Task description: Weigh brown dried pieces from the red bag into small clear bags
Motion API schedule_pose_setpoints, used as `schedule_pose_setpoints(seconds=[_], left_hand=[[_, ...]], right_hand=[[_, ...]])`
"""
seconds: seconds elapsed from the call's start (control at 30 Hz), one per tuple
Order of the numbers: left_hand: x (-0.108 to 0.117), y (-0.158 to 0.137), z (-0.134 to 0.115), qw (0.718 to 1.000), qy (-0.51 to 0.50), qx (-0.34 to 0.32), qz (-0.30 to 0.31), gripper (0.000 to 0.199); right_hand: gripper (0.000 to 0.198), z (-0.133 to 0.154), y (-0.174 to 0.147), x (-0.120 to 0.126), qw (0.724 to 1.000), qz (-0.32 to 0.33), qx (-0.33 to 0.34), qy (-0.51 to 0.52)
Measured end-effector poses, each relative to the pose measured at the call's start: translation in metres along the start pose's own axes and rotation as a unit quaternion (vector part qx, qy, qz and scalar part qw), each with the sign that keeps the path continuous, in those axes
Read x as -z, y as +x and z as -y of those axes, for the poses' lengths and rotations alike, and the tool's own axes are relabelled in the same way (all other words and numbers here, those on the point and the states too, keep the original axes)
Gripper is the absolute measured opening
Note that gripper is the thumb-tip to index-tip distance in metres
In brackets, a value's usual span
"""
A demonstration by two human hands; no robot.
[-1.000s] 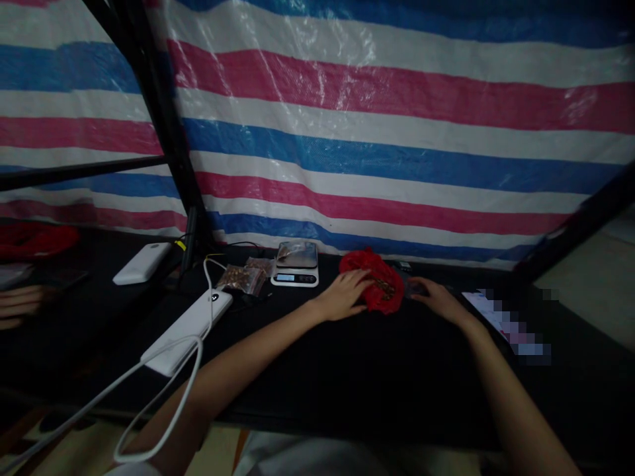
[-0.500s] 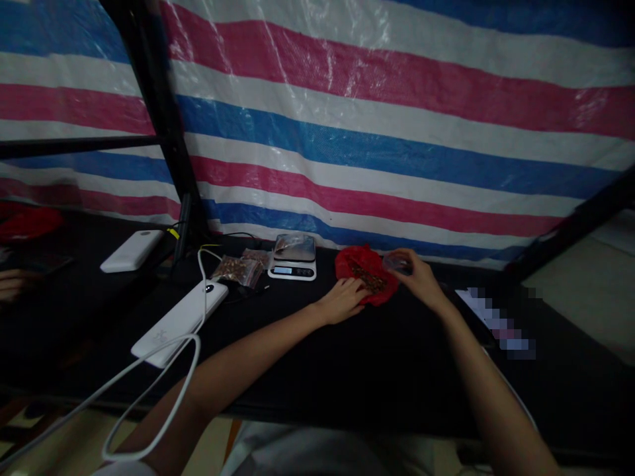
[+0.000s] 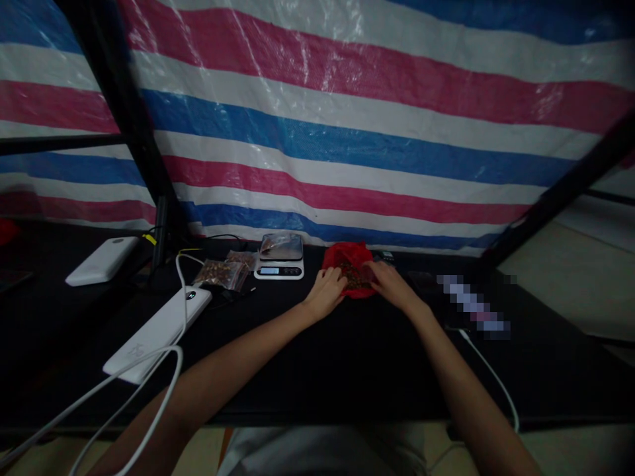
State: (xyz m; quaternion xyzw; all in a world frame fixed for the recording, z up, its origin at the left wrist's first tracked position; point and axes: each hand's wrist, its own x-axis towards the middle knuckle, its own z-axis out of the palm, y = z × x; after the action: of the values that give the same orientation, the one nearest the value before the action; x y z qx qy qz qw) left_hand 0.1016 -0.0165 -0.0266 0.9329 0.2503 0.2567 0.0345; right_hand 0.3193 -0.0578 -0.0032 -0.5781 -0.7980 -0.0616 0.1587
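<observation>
A crumpled red plastic bag (image 3: 344, 252) lies spread on the black table, with a heap of small brown pieces (image 3: 354, 276) in its middle. My left hand (image 3: 326, 291) is at the bag's left side, fingers bent over its near left edge. On the opposite side my right hand (image 3: 391, 285) has its thumb and fingers closed at the bag's right edge. The fingertips of both hands are partly hidden against the red plastic. Left of the bag stands a white digital scale (image 3: 279, 272), a clear packet (image 3: 282, 246) resting on its pan.
Clear zip bags of brown pieces (image 3: 218, 274) lie left of the scale. Two white power banks, the nearer (image 3: 157, 336) and the farther (image 3: 102, 261), sit farther left. A white cable (image 3: 179, 370) loops over my left forearm. A striped sheet (image 3: 347, 152) hangs behind.
My right hand no longer holds the small clear plastic item and has come to the red bag's right edge. My left hand has drawn back from the brown pieces to the bag's left edge.
</observation>
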Motion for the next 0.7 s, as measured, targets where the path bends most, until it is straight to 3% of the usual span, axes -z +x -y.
schedule_pose_setpoints(seconds=[0.17,0.33,0.7], left_hand=[[0.002,-0.001,0.000,0.996,-0.003,0.089,-0.031,0.032],[-0.002,-0.001,0.004,0.986,-0.069,0.150,-0.035,0.031],[-0.005,0.000,0.011,0.968,-0.222,0.077,-0.086,0.025]], right_hand=[[0.041,0.014,0.003,0.006,1.000,-0.001,0.017,0.024],[0.044,0.023,0.003,0.005,0.994,-0.003,0.037,0.101],[0.044,0.030,0.013,-0.014,0.970,0.007,0.017,0.242]])
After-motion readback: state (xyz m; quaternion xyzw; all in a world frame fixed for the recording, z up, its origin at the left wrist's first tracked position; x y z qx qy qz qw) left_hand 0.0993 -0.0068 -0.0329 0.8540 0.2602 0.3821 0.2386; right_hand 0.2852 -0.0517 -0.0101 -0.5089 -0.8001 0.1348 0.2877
